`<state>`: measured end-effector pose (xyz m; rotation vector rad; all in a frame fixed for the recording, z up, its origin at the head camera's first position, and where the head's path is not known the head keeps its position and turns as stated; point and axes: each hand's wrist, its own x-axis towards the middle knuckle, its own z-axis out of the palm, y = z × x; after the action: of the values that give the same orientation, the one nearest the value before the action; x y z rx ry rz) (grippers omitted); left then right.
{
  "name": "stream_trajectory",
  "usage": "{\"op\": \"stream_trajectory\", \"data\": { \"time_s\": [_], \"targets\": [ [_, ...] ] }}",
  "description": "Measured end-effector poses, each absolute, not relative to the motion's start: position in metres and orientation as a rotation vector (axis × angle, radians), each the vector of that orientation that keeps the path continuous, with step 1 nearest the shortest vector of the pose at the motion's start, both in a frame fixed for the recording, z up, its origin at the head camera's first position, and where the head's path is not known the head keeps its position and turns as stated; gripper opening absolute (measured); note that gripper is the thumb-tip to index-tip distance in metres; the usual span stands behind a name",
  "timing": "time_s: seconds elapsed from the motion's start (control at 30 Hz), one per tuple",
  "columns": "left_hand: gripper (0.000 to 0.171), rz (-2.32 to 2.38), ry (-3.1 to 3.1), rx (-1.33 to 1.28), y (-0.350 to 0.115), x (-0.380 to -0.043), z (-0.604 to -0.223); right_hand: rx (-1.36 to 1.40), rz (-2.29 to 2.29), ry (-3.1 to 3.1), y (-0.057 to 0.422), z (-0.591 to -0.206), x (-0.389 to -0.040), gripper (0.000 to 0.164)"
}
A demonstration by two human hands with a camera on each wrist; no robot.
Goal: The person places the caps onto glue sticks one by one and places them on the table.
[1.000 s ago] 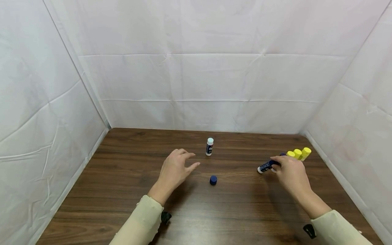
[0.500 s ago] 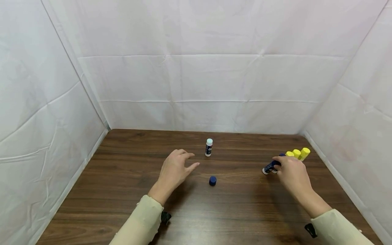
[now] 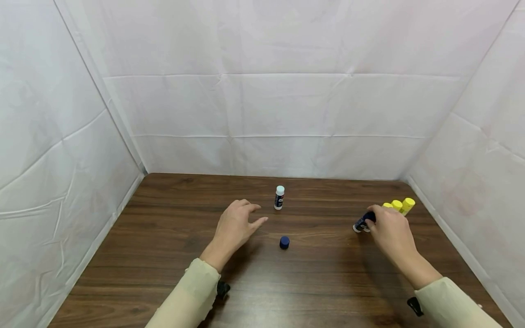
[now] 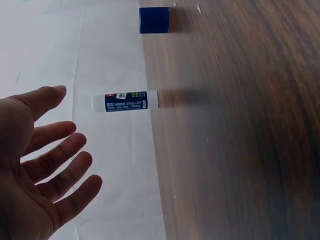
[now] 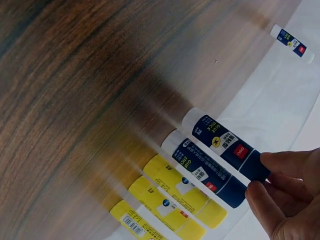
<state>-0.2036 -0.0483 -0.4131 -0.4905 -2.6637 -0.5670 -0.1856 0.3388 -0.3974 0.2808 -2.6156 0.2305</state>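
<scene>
My right hand (image 3: 391, 230) pinches the blue cap end of a navy-and-white glue stick (image 5: 222, 140), fingers and thumb on either side. A second blue-capped glue stick (image 5: 200, 167) stands right beside it, and the yellow glue sticks (image 5: 185, 187) continue the row. In the middle of the table, an uncapped glue stick (image 3: 279, 198) stands upright with its white top showing. Its loose blue cap (image 3: 284, 242) sits nearer to me. My left hand (image 3: 234, 225) hovers left of both, thumb and fingers spread apart, holding nothing, as the left wrist view also shows.
The brown wooden table (image 3: 184, 196) ends at a white cloth wall (image 3: 287, 105) behind, with more cloth on the left and right sides. The row of yellow sticks stands close to the right table edge.
My right hand has brought its glue stick, tilted before, a little to the right and more upright, up against the row. The left hand has stayed almost still.
</scene>
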Motion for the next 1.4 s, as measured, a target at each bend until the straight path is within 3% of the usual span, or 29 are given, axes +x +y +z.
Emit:
{"op": "stream_trajectory", "data": {
  "time_s": [0.9,1.4],
  "targets": [
    [0.040,-0.762,-2.775,-0.417,-0.039,-0.221,-0.415,0.295,0.227,-2.563,0.341,-0.400,-0.188,0.014],
    [0.048,-0.928,-2.841,-0.346,-0.034,-0.231,-0.419,0.279,0.300,-2.491,0.329,-0.390,-0.174,0.024]
  ]
}}
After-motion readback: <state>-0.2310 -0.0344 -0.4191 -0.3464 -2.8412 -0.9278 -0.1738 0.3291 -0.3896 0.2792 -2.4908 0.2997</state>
